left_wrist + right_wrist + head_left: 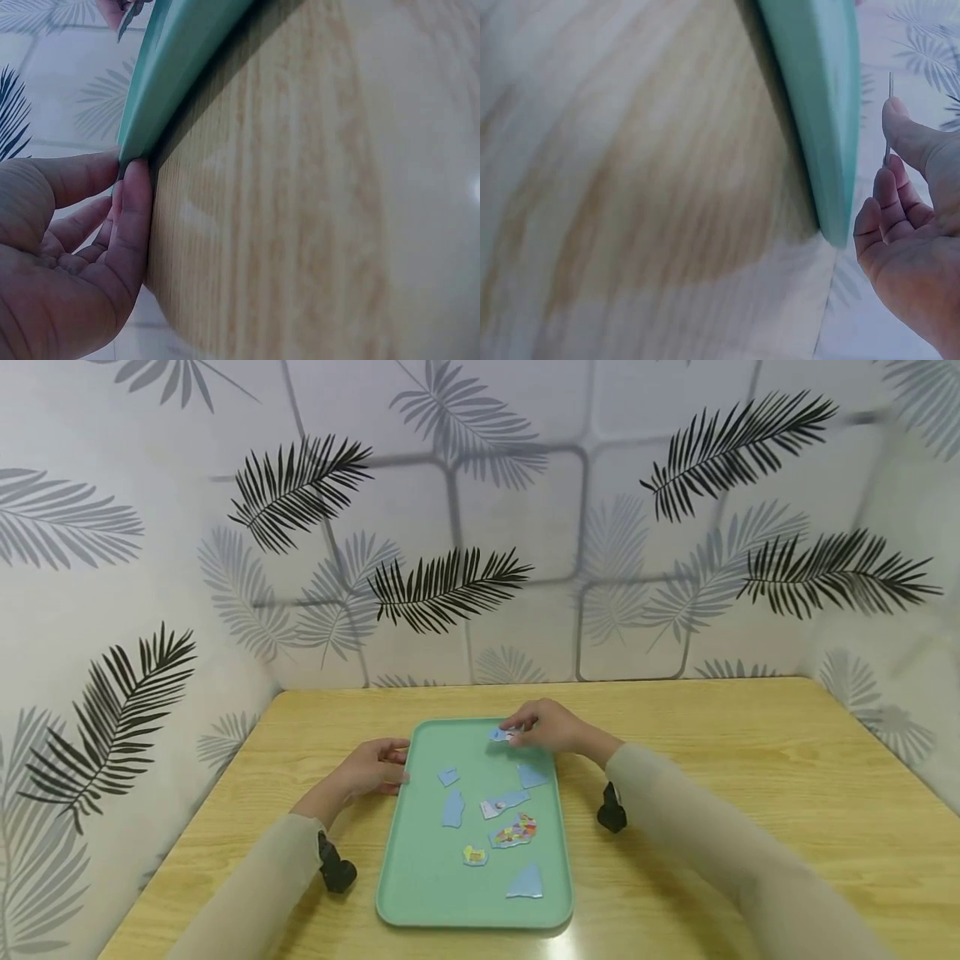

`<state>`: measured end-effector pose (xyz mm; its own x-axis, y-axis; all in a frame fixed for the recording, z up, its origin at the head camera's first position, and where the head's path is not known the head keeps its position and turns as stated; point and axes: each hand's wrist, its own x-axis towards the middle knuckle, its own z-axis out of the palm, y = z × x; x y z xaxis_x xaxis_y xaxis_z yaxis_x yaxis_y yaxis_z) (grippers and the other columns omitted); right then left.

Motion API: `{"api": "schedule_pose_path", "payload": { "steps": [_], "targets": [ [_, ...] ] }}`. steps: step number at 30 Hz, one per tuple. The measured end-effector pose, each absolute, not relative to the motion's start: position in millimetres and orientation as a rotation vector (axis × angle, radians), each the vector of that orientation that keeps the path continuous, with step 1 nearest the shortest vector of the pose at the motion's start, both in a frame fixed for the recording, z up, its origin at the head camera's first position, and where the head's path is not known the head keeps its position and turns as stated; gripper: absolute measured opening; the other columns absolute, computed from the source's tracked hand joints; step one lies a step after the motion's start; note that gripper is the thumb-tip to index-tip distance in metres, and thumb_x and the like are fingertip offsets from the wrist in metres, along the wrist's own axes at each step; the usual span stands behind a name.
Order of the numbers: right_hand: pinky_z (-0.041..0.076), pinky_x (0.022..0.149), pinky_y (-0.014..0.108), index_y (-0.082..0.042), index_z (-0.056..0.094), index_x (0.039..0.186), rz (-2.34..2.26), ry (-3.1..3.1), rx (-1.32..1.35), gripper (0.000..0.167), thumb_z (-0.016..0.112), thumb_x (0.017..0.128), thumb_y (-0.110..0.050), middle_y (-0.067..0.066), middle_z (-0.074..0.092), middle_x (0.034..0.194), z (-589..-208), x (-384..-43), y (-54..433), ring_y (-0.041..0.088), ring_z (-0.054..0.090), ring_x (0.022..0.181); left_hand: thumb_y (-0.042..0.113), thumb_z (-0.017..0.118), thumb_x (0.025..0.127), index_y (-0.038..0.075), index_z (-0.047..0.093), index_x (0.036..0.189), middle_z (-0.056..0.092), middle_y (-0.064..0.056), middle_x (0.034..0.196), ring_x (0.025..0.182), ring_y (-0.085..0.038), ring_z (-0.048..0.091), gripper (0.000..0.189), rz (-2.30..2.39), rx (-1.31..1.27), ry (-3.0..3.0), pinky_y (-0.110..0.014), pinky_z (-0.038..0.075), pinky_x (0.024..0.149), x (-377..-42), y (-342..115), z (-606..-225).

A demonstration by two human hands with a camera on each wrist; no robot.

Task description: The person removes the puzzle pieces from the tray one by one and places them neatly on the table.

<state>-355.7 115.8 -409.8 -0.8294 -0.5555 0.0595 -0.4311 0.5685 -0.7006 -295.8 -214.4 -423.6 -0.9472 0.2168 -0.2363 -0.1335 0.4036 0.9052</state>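
Observation:
In the head view a green tray [435, 893] lies on the wooden table, with several flat puzzle pieces on it. My right hand [551, 727] is over the tray's far right corner and pinches a light blue puzzle piece [498, 735] between thumb and fingers. The right wrist view shows that piece [890, 84] edge-on, as a thin line raised off the tray. At the tray's left side, my left hand [367, 768] holds the rim [142, 135] between thumb and forefinger. Nearest the left hand on the tray is a small blue piece [448, 777].
Nearer me on the tray lie a multicoloured map piece [516, 832], a yellow piece [475, 856] and a blue triangular piece [527, 882]. A blue piece [532, 776] sits below the right hand. A leaf-patterned wall [517, 635] rises behind the wooden table [720, 760].

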Motion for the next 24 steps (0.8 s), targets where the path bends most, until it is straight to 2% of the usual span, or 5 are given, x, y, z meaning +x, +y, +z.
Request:
{"api": "schedule_pose_path", "payload": {
  "steps": [12,24],
  "targets": [
    [0.049,0.084,0.039,-0.012,0.070,0.119,-1.144,2.659,-0.825,0.027,0.069,0.092,-0.013,0.003,0.063,0.114,-403,-353,152,0.023,0.053,0.101,-0.005,0.065,0.089,-0.001,0.042,0.143,0.052,-0.018,0.119,0.091,-0.023,0.058,0.059,1.572,0.071,2.337,-0.035,0.057,0.074,-296,-215,-424],
    [0.047,0.081,0.038,-0.003,0.068,0.118,-1.180,2.719,-0.761,0.027,0.068,0.092,-0.008,0.008,0.064,0.109,-406,-364,191,0.025,0.050,0.093,-0.004,0.066,0.089,-0.001,0.042,0.144,0.052,-0.018,0.120,0.091,-0.023,0.059,0.060,1.567,0.075,2.340,-0.035,0.057,0.075,-296,-214,-422]
  ]
}}
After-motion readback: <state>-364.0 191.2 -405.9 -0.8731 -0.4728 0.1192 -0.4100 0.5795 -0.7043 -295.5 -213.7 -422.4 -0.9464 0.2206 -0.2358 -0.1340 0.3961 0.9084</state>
